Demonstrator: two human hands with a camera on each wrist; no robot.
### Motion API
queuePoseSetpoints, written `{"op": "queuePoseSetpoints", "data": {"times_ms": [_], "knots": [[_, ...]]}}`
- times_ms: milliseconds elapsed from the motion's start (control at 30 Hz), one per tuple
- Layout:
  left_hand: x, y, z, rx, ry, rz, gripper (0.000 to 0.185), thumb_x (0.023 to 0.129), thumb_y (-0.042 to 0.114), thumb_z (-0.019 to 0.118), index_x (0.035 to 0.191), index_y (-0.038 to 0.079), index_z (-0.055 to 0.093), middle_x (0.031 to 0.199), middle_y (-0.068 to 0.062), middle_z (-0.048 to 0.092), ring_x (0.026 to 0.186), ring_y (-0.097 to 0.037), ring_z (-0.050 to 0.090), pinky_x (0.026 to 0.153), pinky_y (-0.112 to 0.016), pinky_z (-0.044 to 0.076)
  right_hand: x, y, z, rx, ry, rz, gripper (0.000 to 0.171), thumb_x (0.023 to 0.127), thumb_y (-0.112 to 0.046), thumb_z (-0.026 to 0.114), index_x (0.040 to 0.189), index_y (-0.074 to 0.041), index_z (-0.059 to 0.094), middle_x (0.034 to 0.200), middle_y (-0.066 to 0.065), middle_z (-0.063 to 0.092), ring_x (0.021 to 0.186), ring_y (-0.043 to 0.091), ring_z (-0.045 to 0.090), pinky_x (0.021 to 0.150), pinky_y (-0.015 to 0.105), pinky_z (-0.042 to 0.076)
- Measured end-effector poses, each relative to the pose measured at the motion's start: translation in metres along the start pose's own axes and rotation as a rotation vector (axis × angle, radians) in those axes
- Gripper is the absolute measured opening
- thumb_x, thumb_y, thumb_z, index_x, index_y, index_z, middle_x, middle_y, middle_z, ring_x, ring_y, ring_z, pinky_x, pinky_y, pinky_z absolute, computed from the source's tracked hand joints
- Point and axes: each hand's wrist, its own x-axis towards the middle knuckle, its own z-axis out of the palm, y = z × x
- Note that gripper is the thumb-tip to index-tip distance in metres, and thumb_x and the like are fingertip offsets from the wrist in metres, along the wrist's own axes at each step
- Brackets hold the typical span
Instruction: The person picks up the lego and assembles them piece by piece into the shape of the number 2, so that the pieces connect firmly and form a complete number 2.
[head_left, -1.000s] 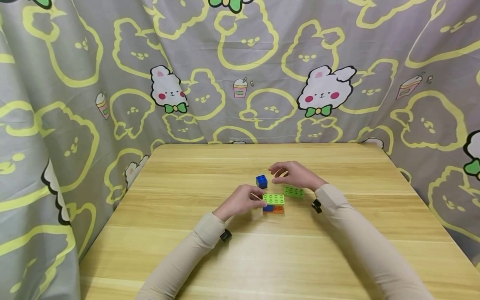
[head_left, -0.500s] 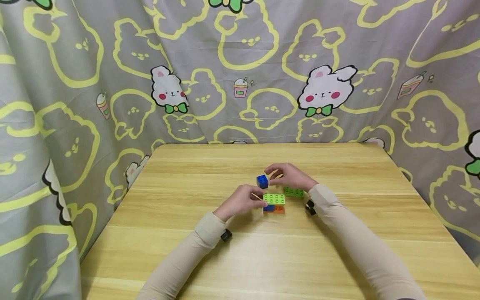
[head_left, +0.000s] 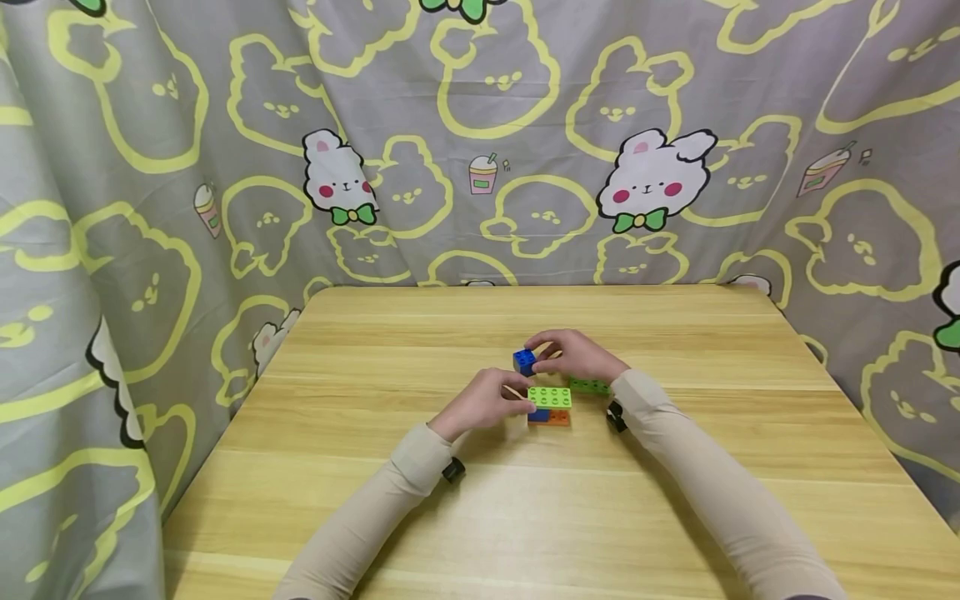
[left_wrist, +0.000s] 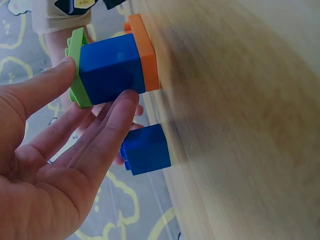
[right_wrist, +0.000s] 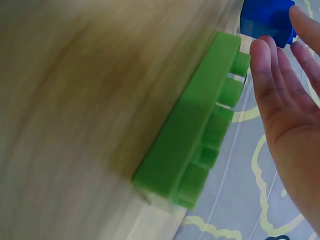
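Observation:
My left hand (head_left: 483, 400) holds a small stack of toy building bricks at its left end, thumb against the lime plate (head_left: 550, 397) and fingers along the blue brick (left_wrist: 112, 67) beneath it. An orange plate (left_wrist: 144, 52) forms the stack's bottom, on the table. Just behind the stack, a separate square blue brick (head_left: 524, 361) stands studs up on the table. My right hand (head_left: 577, 354) pinches this brick from the right, thumb and fingertips at its sides. Under the right wrist lies a green brick (right_wrist: 192, 120) with studs up, partly hidden in the head view.
The wooden table (head_left: 480, 517) extends around the bricks on all sides. A grey patterned curtain (head_left: 420, 108) hangs behind the table and along both sides. Each wrist carries a small black camera (head_left: 453, 470).
My right hand has moved left and slightly toward me, from beside the loose blue brick to gripping it. The left hand stays at the stack.

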Motion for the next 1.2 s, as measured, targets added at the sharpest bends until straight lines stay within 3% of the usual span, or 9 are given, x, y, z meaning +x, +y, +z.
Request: {"op": "queuePoseSetpoints", "data": {"times_ms": [200,433,933,1200], "knots": [[0.000,-0.001,0.000,0.018,0.002,0.005,0.030,0.096,0.021,0.075,0.123,0.008,0.073,0.110,-0.006,0.075,0.097,-0.018,0.072,0.085,-0.032,0.058,0.005,0.001,0.003,-0.025,-0.020,0.003,0.047,0.096,-0.016,0.074,0.140,-0.005,0.061,0.137,0.012,0.064,0.111,0.025,0.069,0.094,0.042,0.057],[0.000,0.001,0.000,-0.006,-0.003,-0.002,0.030,0.096,0.020,0.075,0.123,0.009,0.073,0.108,-0.006,0.074,0.094,-0.018,0.073,0.082,-0.032,0.059,0.004,0.002,0.002,-0.030,-0.027,0.030,0.039,0.099,-0.016,0.070,0.136,-0.009,0.064,0.131,0.011,0.067,0.112,0.025,0.068,0.090,0.039,0.058],[0.000,0.001,0.001,-0.009,-0.008,0.001,0.031,0.095,0.019,0.075,0.124,0.007,0.073,0.106,-0.007,0.075,0.092,-0.017,0.073,0.080,-0.029,0.058,-0.004,-0.003,-0.004,0.035,0.022,0.057,0.037,0.100,-0.018,0.069,0.136,-0.010,0.063,0.131,0.014,0.067,0.109,0.026,0.070,0.085,0.038,0.060],[-0.001,0.001,0.000,-0.012,0.001,0.001,0.029,0.095,0.019,0.075,0.120,0.005,0.073,0.107,-0.008,0.074,0.092,-0.017,0.073,0.081,-0.029,0.058,-0.014,-0.006,-0.013,0.009,0.060,0.062,0.040,0.100,-0.025,0.069,0.137,-0.012,0.063,0.129,0.013,0.067,0.110,0.028,0.070,0.091,0.043,0.058]]}}
